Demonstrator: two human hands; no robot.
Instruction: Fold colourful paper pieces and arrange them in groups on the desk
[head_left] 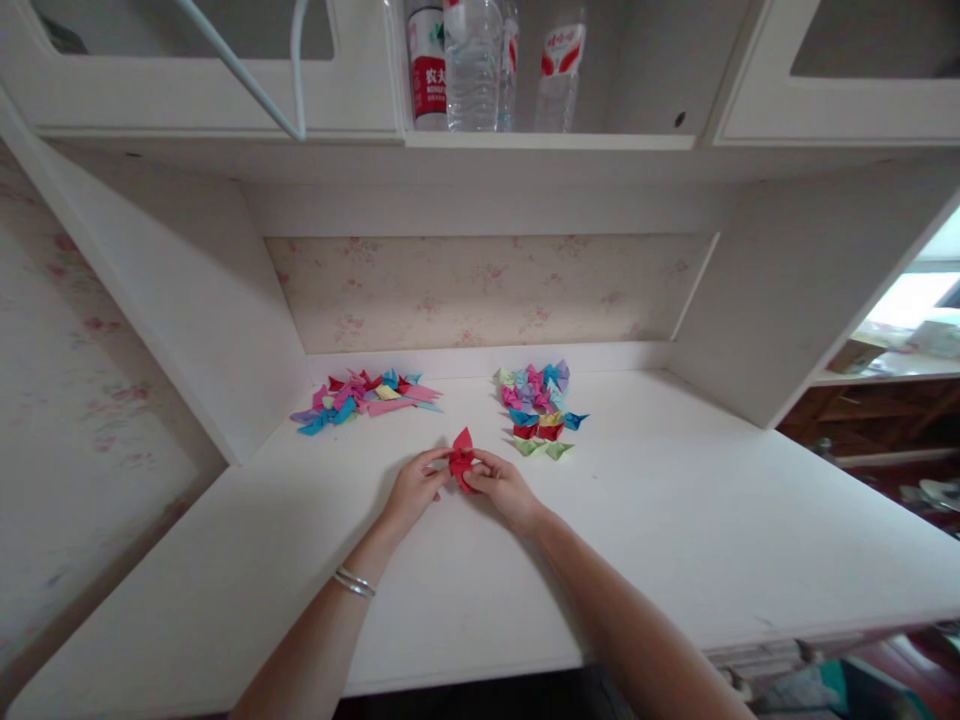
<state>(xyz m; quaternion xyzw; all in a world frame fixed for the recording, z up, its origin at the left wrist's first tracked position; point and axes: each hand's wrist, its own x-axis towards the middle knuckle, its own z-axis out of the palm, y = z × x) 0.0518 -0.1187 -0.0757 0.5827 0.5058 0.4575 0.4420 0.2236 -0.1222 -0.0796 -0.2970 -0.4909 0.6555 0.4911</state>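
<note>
A red folded paper piece, with one pointed flap standing up, is held just above the white desk between my two hands. My left hand pinches its left edge. From the other side, my right hand grips it, thumb across its lower front. Beyond my left hand lies a loose pile of flat, narrow folded papers in pink, blue, red and yellow. Past my right hand sits a group of opened-out origami pieces; its nearest ones are red and light green.
The white desk runs between side panels under a cabinet. Plastic bottles stand on the open shelf above, and a white cable hangs at the upper left. Drawer fronts and clutter show past the desk's right edge.
</note>
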